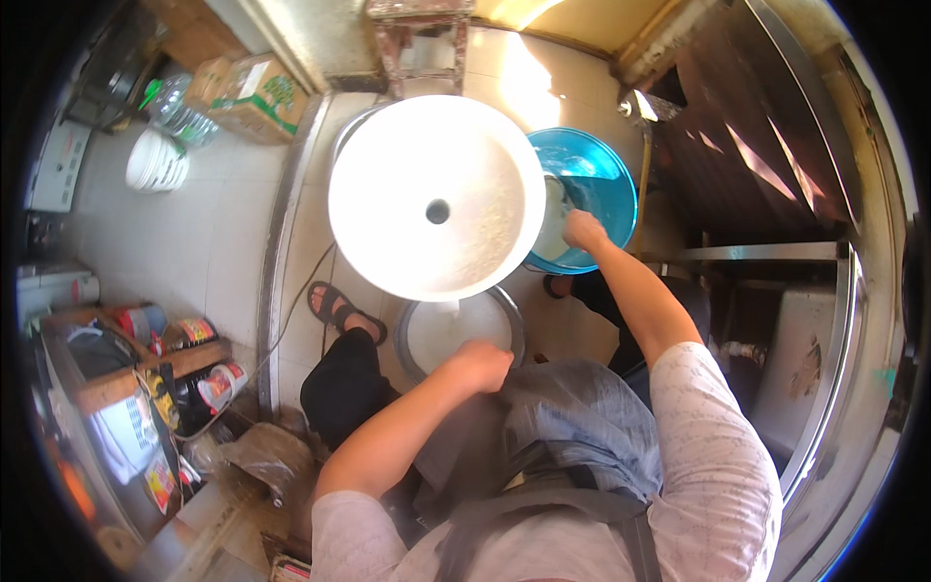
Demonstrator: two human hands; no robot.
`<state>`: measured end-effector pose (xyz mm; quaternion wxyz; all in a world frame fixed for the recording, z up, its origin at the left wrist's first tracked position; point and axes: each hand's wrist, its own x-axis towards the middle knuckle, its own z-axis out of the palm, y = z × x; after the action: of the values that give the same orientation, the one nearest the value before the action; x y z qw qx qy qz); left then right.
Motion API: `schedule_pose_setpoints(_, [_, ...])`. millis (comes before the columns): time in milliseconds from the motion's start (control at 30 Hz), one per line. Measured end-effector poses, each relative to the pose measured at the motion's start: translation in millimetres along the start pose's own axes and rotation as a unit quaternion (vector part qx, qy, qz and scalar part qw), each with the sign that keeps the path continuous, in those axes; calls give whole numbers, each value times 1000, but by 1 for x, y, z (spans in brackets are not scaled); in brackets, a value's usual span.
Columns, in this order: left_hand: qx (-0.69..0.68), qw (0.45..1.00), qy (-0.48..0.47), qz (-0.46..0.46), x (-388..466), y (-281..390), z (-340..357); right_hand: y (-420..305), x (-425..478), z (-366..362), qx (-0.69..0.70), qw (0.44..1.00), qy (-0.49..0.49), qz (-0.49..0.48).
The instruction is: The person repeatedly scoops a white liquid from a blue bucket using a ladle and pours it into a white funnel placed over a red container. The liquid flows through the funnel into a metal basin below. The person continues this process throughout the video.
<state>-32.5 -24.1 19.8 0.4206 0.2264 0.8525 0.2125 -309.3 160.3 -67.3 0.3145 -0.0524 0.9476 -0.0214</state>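
Note:
My right hand (pixel 584 229) reaches into a blue plastic bucket (pixel 614 174) holding pale, cloudy liquid. Its fingers are closed around what looks like a scoop (pixel 573 190), mostly hidden in the bucket. Left of it stands a large white round hopper (pixel 385 204) with a dark central hole and wet, pale, grainy residue on its right inner side. Below the hopper's short spout (pixel 449 308), a metal basin (pixel 518 320) contains whitish liquid. My left hand (pixel 484 365) is curled at the basin's near right rim; whether it holds anything is hidden.
A cord (pixel 302 280) runs leftward from the hopper across a raised door sill (pixel 287 218). A wooden stool (pixel 422 44) stands behind. On the left are a white bucket (pixel 156 164), a cardboard box (pixel 262 98) and a cluttered shelf (pixel 153 371). A metal frame (pixel 764 252) borders the right.

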Motion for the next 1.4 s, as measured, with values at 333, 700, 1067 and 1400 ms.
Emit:
schedule_pose_setpoints(333, [5, 999, -38, 20, 20, 2, -14, 113, 86, 57, 406, 900, -155, -39])
schedule_pose_setpoints(700, [-11, 996, -87, -16, 24, -8, 1, 87, -120, -50, 541, 822, -172, 49])
schedule_pose_setpoints(1067, [-16, 995, -95, -37, 23, -12, 5, 93, -228, -79, 600, 786, -149, 22])
schedule_pose_setpoints(1400, [-6, 995, -87, -39, 30, -18, 4, 86, -313, -154, 606, 787, -110, 31])
